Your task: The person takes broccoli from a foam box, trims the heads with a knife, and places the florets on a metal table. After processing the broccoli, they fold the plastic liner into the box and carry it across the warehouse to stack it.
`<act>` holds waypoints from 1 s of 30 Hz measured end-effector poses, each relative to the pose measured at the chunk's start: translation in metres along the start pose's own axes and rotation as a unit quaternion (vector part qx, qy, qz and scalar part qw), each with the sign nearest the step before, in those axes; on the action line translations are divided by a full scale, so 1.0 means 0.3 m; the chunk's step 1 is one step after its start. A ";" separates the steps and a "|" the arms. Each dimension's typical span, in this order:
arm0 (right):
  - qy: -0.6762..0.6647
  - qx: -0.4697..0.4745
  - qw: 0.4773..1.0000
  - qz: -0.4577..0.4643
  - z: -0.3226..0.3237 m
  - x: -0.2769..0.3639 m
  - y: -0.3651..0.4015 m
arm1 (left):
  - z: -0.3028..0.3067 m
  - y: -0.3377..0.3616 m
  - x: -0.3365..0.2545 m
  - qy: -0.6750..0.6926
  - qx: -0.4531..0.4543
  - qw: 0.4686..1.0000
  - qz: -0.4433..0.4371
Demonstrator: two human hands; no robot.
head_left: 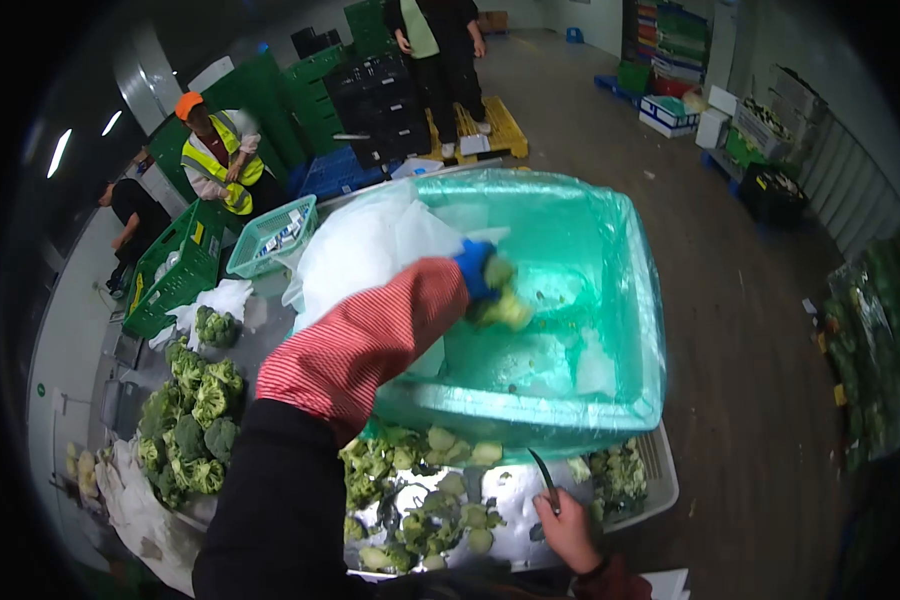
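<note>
One blurred, pale green broccoli piece (pixel 507 305), pinched in the gloved left hand (pixel 480 270), lined tub (pixel 530 405) beneath, right hand (pixel 568 530) closed round a knife (pixel 544 473), crate label (pixel 198 233) unreadably small

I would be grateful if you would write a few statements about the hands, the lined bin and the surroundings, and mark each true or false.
1. The left hand, in a blue glove, holds a piece of broccoli over the green-lined bin. True.
2. The right hand holds scissors. False: it holds a knife.
3. The large pile of broccoli heads is inside the bin. False: it is outside, on the left.
4. White sheeting covers part of the bin's left side. True.
5. The person in the orange cap wears a plain black vest. False: the vest is bright yellow with reflective bands.
</note>
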State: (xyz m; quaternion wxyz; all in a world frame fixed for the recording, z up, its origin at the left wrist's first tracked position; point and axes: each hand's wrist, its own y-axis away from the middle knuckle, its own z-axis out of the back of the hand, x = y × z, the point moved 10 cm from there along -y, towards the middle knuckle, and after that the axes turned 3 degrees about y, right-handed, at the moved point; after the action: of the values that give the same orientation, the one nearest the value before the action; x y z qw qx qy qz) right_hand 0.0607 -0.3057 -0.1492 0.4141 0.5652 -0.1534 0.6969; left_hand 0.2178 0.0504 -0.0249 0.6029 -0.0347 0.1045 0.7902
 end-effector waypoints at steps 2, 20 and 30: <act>0.025 -0.012 0.998 0.061 -0.011 0.022 0.007 | -0.032 -0.030 0.139 0.397 -0.088 0.913 0.030; -0.088 0.033 0.990 0.102 -0.161 0.381 0.068 | -0.085 1.196 -0.059 0.861 0.056 0.462 0.203; 0.383 -0.019 0.824 0.416 -0.371 0.683 0.228 | -0.379 1.372 -0.025 0.835 0.084 0.484 0.249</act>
State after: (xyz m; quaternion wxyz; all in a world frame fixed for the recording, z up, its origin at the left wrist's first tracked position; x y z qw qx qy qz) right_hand -0.0678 -0.1888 0.0206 0.1214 0.1270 -0.2162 0.9604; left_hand -0.1833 -0.0836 -0.0836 0.0111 -0.5995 0.6290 0.4948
